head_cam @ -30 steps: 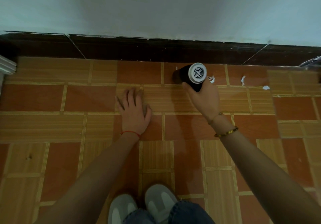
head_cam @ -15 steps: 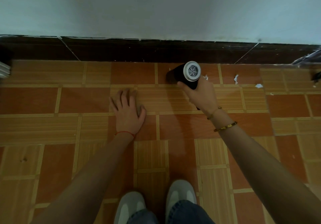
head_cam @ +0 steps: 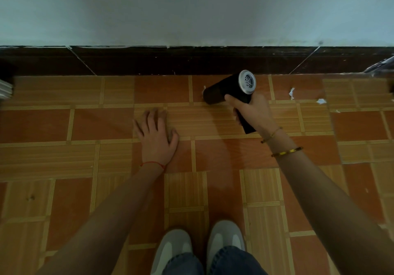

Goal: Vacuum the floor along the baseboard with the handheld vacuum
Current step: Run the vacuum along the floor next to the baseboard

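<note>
My right hand (head_cam: 254,112) grips the handle of a black handheld vacuum (head_cam: 226,91) with a silver vented rear cap. Its nozzle points left and down onto the orange tiled floor (head_cam: 85,125), close to the dark baseboard (head_cam: 149,61). A small white scrap (head_cam: 204,88) sits right at the nozzle mouth. My left hand (head_cam: 156,134) lies flat on the floor, fingers spread, to the left of the vacuum. More white paper scraps (head_cam: 292,93) lie to the right of the vacuum near the baseboard.
A pale wall (head_cam: 191,8) rises above the baseboard. My two grey shoes (head_cam: 198,251) stand at the bottom centre. A whitish ribbed object (head_cam: 5,89) sits at the far left edge, and a dark object (head_cam: 381,68) shows at the far right.
The vacuum has tilted so its nozzle points further left and down along the floor, reaching a scrap. The view has shifted slightly. My left hand stays flat on the floor.
</note>
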`<state>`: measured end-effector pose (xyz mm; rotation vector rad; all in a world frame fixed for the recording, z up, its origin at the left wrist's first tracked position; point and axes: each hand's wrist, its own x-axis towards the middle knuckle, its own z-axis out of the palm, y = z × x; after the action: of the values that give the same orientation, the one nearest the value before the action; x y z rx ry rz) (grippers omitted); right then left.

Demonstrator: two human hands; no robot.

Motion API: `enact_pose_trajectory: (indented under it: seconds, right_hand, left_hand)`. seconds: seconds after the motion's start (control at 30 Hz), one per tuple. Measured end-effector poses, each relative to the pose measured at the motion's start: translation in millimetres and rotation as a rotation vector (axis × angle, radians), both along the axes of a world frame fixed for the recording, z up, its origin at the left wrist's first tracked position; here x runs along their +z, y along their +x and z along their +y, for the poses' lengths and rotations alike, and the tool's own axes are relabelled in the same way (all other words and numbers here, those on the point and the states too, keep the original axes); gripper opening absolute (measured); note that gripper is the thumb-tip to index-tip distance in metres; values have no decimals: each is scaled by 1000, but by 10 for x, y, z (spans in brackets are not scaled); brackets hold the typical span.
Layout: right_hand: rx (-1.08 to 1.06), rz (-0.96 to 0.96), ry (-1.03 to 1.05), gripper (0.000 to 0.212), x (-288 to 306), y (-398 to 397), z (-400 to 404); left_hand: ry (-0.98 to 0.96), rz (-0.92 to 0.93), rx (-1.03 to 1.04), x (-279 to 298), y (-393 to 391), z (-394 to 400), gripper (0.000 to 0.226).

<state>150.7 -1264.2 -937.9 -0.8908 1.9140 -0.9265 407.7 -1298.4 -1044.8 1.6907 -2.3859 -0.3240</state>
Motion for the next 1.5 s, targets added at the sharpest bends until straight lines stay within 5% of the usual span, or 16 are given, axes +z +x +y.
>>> enact_pose_trajectory:
  seconds: [0.23,0.43,0.77,1.03,1.5]
  right_hand:
    - [51,280,-88,37,-28,22,-57]
    - [-102,-254,17,30,94,98,-118]
    - [-1,160,-59,29,-66,83,-186]
    - [181,606,-104,64,-128,213,-298]
    - [68,554,-202,65,-144,385,-329]
  left_hand:
    - [2,11,-5,-6,4,-4,56]
    - [0,7,-8,16,0,-2,56]
    - [-7,1,-13,15,2,-2,54]
    - [-12,6,-10,15,4,0,52]
    - [-1,9,-11,14,3,-10,55]
